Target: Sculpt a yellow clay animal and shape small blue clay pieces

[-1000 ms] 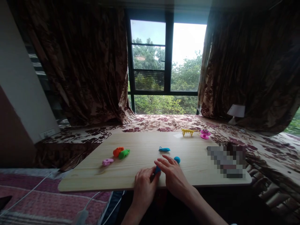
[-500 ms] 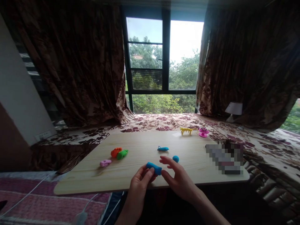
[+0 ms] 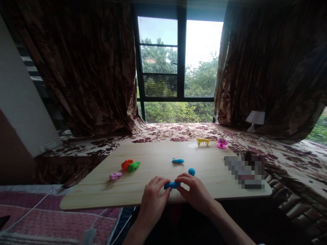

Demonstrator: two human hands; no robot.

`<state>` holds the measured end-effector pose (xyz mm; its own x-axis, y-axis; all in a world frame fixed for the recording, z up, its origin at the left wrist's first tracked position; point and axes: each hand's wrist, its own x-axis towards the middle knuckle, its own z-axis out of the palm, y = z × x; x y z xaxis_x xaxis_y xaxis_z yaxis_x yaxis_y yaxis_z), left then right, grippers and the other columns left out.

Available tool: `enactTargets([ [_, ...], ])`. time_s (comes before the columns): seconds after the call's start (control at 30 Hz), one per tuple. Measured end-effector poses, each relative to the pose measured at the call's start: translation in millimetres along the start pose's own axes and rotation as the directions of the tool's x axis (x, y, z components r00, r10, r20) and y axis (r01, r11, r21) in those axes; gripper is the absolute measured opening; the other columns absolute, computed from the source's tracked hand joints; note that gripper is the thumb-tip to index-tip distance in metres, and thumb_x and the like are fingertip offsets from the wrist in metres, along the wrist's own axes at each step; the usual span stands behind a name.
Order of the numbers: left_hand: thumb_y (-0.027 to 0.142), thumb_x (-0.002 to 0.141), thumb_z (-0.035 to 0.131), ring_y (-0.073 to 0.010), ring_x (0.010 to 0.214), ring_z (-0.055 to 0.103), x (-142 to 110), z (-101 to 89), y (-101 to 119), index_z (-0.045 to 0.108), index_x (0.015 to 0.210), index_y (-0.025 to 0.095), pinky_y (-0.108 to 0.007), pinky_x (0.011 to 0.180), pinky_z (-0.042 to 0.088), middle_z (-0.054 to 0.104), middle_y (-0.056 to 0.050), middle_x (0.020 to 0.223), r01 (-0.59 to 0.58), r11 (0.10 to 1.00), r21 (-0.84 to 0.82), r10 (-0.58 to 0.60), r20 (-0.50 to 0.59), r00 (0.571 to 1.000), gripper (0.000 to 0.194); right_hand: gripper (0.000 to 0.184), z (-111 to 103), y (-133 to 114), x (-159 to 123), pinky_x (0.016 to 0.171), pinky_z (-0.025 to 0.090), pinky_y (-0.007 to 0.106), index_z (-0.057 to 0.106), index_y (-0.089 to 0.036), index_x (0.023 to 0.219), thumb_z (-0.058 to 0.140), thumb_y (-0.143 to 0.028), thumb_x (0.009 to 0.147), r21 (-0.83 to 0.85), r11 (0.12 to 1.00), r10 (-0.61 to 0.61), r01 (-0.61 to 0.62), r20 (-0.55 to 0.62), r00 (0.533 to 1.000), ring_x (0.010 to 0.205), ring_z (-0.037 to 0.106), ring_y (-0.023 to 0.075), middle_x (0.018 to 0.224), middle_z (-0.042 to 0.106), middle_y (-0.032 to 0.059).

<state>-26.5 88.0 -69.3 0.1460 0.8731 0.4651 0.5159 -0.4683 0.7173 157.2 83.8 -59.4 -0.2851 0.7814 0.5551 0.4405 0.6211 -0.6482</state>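
A short, thick roll of blue modelling clay [image 3: 172,185] lies level near the table's front edge. My left hand [image 3: 155,195] pinches its left end between thumb and fingers. At the other end my right hand [image 3: 195,192] has its thumb and fingertips closed on the clay. Just beyond my right fingers is a round blue clay ball [image 3: 191,172]. Farther back lies a blue clay piece [image 3: 178,161], tapered, with a thin loop at its left end.
On the light wooden table [image 3: 89,190], orange [image 3: 127,164], green [image 3: 133,166] and pink [image 3: 115,176] clay lumps sit left. A yellow legged figure [image 3: 203,142] and a pink stand-like piece [image 3: 222,143] are at the back right. A blurred-out object [image 3: 245,173] occupies the right side.
My right hand has closed onto the right end of the blue clay roll. The left hand has shifted its grip, and the roll has turned from slanted to level.
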Motion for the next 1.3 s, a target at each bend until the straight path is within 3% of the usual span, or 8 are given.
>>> enactTargets([
  [0.1, 0.024, 0.074, 0.059, -0.0245, 0.091, 0.056, 0.3, 5.8, -7.6, 0.066, 0.088, 0.026, -0.043, 0.086, 0.041, 0.063, -0.003, 0.087, -0.013, 0.996, 0.086, 0.011, 0.016, 1.0, 0.015, 0.034, -3.1, 3.9, -0.6, 0.093, 0.042, 0.04, 0.061, -0.023, 0.113, 0.052, -0.014, 0.082, -0.04, 0.999, 0.017, -0.017, 0.001, 1.0, 0.106, 0.056, 0.0234, 0.114, 0.063, 0.0075],
  [0.2, 0.025, 0.075, 0.058, -0.0244, 0.092, 0.055, -2.1, 9.9, -12.2, 0.066, 0.091, 0.027, -0.043, 0.087, 0.041, 0.062, -0.003, 0.09, -0.014, 0.991, 0.135, 0.013, 0.009, 1.0, 0.018, 0.042, 0.0, 3.9, 8.4, 0.101, 0.037, 0.037, 0.051, -0.024, 0.126, 0.037, -0.012, 0.088, -0.039, 0.999, 0.029, -0.03, -0.026, 0.999, 0.12, 0.047, 0.0183, 0.129, 0.053, 0.0054],
  [0.4, 0.026, 0.076, 0.057, -0.0216, 0.088, 0.059, -4.2, 14.1, -22.6, 0.053, 0.117, 0.024, -0.04, 0.085, 0.045, 0.063, -0.003, 0.092, 0.021, 0.986, 0.165, -0.013, -0.051, 0.999, 0.042, 0.048, 40.4, 11.4, 28.2, 0.1, 0.04, 0.032, 0.034, -0.022, 0.137, 0.03, -0.013, 0.09, -0.037, 0.996, 0.077, -0.076, 0.03, 0.997, 0.122, 0.047, 0.0136, 0.132, 0.051, 0.0051],
  [0.5, 0.026, 0.076, 0.056, -0.0194, 0.091, 0.06, -6.4, 5.3, -35.2, 0.048, 0.122, 0.023, -0.036, 0.086, 0.047, 0.063, -0.003, 0.095, 0.03, 0.986, 0.161, -0.017, -0.079, 0.997, 0.046, 0.047, 52.3, 9.8, 20.2, 0.104, 0.035, 0.038, 0.034, -0.02, 0.138, 0.032, -0.017, 0.091, -0.096, 0.993, 0.073, -0.064, 0.096, 0.993, 0.123, 0.045, 0.0169, 0.134, 0.05, 0.0077],
  [0.7, 0.03, 0.085, 0.042, -0.0223, 0.107, 0.055, -19.5, -27.7, -64.1, 0.054, 0.112, 0.018, -0.041, 0.096, 0.041, 0.061, -0.009, 0.11, 0.091, 0.978, 0.189, -0.047, -0.223, 0.974, 0.031, 0.042, 43.4, -10.3, -5.7, 0.111, 0.013, 0.046, 0.045, -0.024, 0.132, 0.04, -0.037, 0.092, -0.276, 0.959, 0.018, 0.058, 0.265, 0.964, 0.135, 0.025, 0.0225, 0.141, 0.041, 0.0043],
  [0.93, 0.036, 0.088, 0.039, -0.0235, 0.114, 0.052, -27.6, -26.6, -63.0, 0.052, 0.118, 0.02, -0.045, 0.1, 0.037, 0.061, -0.009, 0.118, 0.09, 0.972, 0.217, -0.033, -0.254, 0.967, 0.036, 0.052, 50.0, -3.9, 14.0, 0.109, 0.021, 0.046, 0.035, -0.013, 0.138, 0.031, -0.041, 0.094, -0.454, 0.89, 0.087, 0.046, 0.268, 0.959, 0.134, 0.026, 0.0264, 0.145, 0.031, 0.0132],
  [1.17, 0.037, 0.089, 0.037, -0.0237, 0.116, 0.05, -29.6, -22.9, -62.5, 0.053, 0.119, 0.021, -0.047, 0.103, 0.031, 0.061, -0.008, 0.12, 0.075, 0.962, 0.261, -0.01, -0.243, 0.97, 0.037, 0.057, 47.0, -18.1, -25.1, 0.112, 0.013, 0.043, 0.025, -0.02, 0.142, 0.038, -0.043, 0.091, -0.442, 0.886, 0.009, 0.141, 0.319, 0.948, 0.138, 0.013, 0.0222, 0.15, 0.02, 0.0063],
  [1.3, 0.038, 0.089, 0.037, -0.0238, 0.114, 0.052, -29.4, -23.1, -61.2, 0.055, 0.117, 0.021, -0.045, 0.102, 0.033, 0.062, -0.008, 0.119, 0.064, 0.954, 0.294, 0.008, -0.238, 0.971, 0.037, 0.054, 52.0, -4.9, 4.3, 0.111, 0.016, 0.045, 0.033, -0.018, 0.139, 0.033, -0.045, 0.093, -0.467, 0.882, 0.081, 0.055, 0.266, 0.96, 0.136, 0.021, 0.0238, 0.146, 0.03, 0.0087],
])
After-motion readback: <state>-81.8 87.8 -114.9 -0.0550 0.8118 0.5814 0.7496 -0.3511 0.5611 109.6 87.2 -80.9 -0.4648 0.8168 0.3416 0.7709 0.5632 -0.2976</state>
